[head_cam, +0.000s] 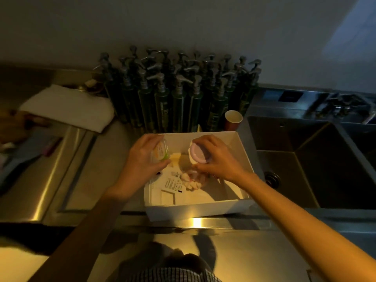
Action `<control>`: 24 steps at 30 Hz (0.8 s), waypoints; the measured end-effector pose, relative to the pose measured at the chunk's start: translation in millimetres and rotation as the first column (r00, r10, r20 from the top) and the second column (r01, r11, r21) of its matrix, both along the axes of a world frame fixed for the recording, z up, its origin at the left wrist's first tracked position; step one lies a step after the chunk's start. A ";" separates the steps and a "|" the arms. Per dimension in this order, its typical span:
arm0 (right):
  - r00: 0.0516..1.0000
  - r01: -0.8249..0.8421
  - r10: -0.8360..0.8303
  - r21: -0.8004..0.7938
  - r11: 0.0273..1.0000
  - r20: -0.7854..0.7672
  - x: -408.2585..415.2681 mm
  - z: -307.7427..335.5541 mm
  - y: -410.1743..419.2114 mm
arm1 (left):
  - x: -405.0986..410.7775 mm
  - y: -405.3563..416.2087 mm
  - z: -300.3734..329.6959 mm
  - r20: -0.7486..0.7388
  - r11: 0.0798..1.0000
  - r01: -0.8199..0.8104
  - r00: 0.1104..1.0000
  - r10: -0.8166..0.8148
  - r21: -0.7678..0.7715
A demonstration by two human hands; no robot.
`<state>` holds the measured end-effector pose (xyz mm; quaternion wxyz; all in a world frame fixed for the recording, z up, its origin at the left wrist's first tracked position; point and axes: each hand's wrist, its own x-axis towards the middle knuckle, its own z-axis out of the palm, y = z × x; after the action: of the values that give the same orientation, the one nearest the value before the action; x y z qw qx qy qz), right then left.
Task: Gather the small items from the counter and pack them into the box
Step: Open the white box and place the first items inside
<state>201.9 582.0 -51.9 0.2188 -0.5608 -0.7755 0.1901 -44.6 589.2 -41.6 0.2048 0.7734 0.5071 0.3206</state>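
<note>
The left hand (pixel 142 159) is clamped around a small clear packet with green and orange print (pixel 161 152), held over the box's far-left corner. The right hand (pixel 215 157) pinches a round pink container (pixel 200 153) between thumb and fingers above the middle of the white box (pixel 203 208), which sits on the steel counter (pixel 203 222) beside the sink (pixel 305 159). Papers and a pale bundle already lie inside. The packing step looks underway; next, each item probably needs lowering into free floor space before release.

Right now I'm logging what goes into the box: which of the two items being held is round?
The pink lidded container in the right hand. It is circular; the left hand holds a flat squarish packet with green and orange.
</note>
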 end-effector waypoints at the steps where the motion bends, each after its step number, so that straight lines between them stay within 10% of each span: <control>1: 0.997 -0.057 0.058 -0.011 0.998 0.044 -6.3 -5.1 7.0 | -6.4 -2.0 -0.2 0.006 1.000 -0.023 1.000 0.023 -0.004; 14: 0.894 -0.324 0.364 -0.184 0.928 0.261 -73.4 -70.3 49.5 | -45.1 -8.1 2.2 0.002 0.983 -0.181 0.984 0.181 0.030; 24: 0.967 -0.211 0.226 -0.130 0.969 0.114 -62.6 -38.7 52.4 | -43.3 11.5 4.3 0.001 0.996 -0.094 0.996 0.094 -0.003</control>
<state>139.2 634.4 -90.6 0.1132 -0.4945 -0.8327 0.2219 -87.9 600.7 -37.3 0.1907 0.7481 0.5433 0.3298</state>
